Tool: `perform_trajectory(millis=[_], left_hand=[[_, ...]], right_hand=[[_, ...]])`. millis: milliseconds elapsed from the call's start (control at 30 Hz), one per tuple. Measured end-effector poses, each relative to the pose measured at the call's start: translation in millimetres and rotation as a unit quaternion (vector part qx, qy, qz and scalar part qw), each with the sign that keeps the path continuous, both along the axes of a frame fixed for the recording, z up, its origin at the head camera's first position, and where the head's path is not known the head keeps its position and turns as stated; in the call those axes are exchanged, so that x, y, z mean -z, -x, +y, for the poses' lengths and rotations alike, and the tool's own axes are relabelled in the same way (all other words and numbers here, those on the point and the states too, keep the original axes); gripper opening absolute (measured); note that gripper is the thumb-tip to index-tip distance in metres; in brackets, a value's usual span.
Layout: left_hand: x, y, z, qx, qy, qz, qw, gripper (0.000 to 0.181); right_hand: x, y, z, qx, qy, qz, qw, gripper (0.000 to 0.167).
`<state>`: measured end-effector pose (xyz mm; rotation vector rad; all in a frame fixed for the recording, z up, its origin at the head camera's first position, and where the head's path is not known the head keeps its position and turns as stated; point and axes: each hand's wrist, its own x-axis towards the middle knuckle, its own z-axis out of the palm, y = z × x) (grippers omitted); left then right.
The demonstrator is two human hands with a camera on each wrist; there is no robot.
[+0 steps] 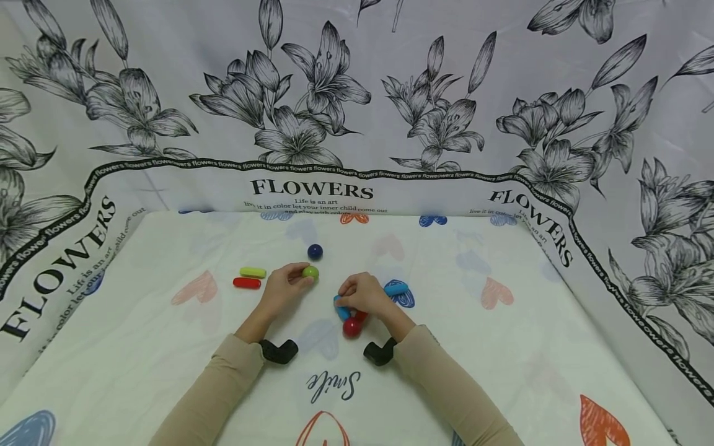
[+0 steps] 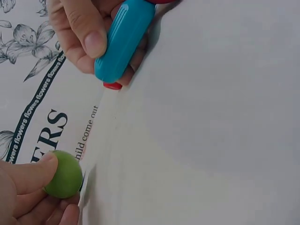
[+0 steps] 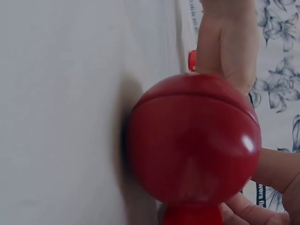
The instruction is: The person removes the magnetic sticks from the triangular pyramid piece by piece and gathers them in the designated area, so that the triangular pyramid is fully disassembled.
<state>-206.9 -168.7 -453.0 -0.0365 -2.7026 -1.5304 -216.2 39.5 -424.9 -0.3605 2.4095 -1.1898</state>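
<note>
My left hand [image 1: 286, 288] pinches a green ball [image 1: 310, 272] between thumb and fingers; the same ball [image 2: 65, 174] shows in the left wrist view. My right hand [image 1: 365, 293] grips a blue stick [image 1: 342, 308], thumb on its side in the left wrist view. At the near end of that stick is a glossy red ball [image 1: 352, 327], large in the right wrist view. A red stick [image 1: 361, 316] meets the ball too, partly hidden under my right hand. Whether these pieces are joined I cannot tell.
Beyond my left hand lies a dark blue ball [image 1: 315, 251]. A yellow-green stick [image 1: 253, 272] and another red stick [image 1: 246, 283] lie left of it. Right of my right hand is a second blue stick [image 1: 396, 288]. A flower-printed cloth [image 1: 446, 136] hangs behind.
</note>
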Motion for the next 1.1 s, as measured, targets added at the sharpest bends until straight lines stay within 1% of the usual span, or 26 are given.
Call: perform_trajectory(millis=[133,300,400,500,600,733,900,1100], left_hand=[[0.7,2.9,-6.1,-0.028,-0.004,0.012,0.9995,0.043],[-3.6,8.3,-10.5,-0.043,-0.012,0.007,0.999,0.044],[-5.2,13.0,-12.2,-0.06,-0.009,0.014,0.998,0.044],[-4.3,18.0,-13.4,-0.082,-0.003,0.015,0.9965,0.043],[-3.3,22.3,-13.8,-0.095,-0.004,0.006,0.9954,0.043],[-2.7,28.0,-14.7,-0.097,-0.01,0.001,0.9953,0.044],[-0.5,36.1,-17.3,-0.095,-0.008,0.006,0.9955,0.045],[0.9,43.6,-19.0,-0.091,-0.023,-0.014,0.9955,0.045]], right_hand=[[2.5,0.0,-1.8,0.006,-0.003,-0.001,1.0,0.019],[2.7,0.0,-2.0,0.006,-0.009,-0.003,0.9999,0.019],[2.4,-0.1,-1.4,0.005,-0.007,-0.002,1.0,0.019],[2.5,-0.1,-0.6,0.005,-0.005,0.0,1.0,0.019],[3.1,0.0,0.1,0.004,-0.005,0.001,1.0,0.019],[3.6,0.7,0.9,0.005,-0.006,0.002,1.0,0.019],[1.1,0.2,0.5,0.007,-0.002,-0.005,1.0,0.02],[-0.1,0.4,0.3,0.008,-0.003,-0.012,0.9999,0.019]])
